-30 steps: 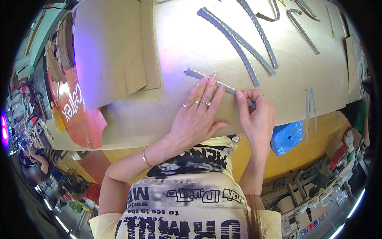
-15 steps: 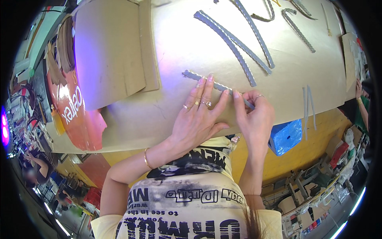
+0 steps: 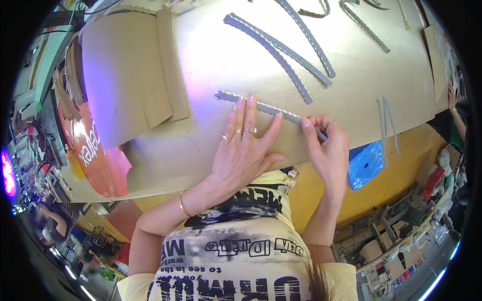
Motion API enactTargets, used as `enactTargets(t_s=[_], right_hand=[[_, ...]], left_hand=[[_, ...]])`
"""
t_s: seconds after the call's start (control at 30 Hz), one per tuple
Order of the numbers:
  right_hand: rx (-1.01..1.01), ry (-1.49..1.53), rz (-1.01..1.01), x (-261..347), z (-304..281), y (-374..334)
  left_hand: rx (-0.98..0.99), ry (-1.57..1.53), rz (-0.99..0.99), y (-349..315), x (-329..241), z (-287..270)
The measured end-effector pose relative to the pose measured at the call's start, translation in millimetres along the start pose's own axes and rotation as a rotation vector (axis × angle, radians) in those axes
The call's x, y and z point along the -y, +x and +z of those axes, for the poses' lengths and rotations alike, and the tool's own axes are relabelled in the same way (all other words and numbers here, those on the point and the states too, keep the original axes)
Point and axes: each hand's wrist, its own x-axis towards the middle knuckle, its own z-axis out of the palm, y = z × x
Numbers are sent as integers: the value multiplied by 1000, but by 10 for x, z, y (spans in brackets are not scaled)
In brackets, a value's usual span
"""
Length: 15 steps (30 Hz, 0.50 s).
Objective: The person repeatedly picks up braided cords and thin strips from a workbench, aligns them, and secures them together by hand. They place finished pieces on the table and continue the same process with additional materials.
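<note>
A grey braided strip [image 3: 268, 109] with a white wavy line along it lies slantwise on the covered table in front of me. My left hand [image 3: 240, 148] rests on it with fingers spread, their tips pressing the strip down; its frayed left end sticks out past them. At the right end of the same strip my right hand [image 3: 329, 148] is closed, thumb and fingers pinching a narrow plain grey strip [image 3: 322, 135] where it meets the braid. The far end of that narrow strip is hidden by the hand.
Long grey braided strips [image 3: 273, 42] lie farther back, with darker braided pieces [image 3: 366, 27] beyond. Thin grey strips [image 3: 385, 125] hang over the front right edge, near a blue package [image 3: 365, 165]. Cardboard sheets [image 3: 123, 75] and a red printed sheet [image 3: 103, 165] occupy the left.
My right hand has slid right along the braid, away from my left hand, so more of the strip shows between them. The left hand still presses it. The view has shifted slightly.
</note>
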Motion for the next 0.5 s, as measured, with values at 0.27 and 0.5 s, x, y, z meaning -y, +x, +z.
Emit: enactTargets(t_s=[0.27,0.5], right_hand=[[-30,-64,-20,-4,33,-9],[-68,-110,-47,33,79,-12]], left_hand=[[24,-19,-42,29,-74,17],[-10,-9,-52,54,-136,23]])
